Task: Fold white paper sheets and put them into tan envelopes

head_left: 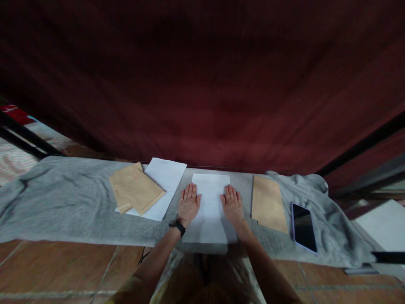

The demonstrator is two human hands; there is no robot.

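Observation:
A white sheet of paper [210,211] lies flat in front of me on a grey cloth. Along its left edge rests my left hand [189,204], palm down with the fingers stretched out and a dark watch on the wrist. My right hand [232,205] lies the same way over the right edge, fingers flat and the thumb pointing inward. Neither hand grips anything. To the left, brown paper envelopes [136,188] overlap on top of more white paper [167,179]. Right of my right hand sits another brown envelope [268,204].
A phone [303,228] with a dark screen lies at the right on the grey cloth [79,202]. Behind the cloth-covered surface hangs a dark red curtain-like sheet [202,105]. Black bars [363,143] stand at both sides. Below are brown floor tiles [63,266].

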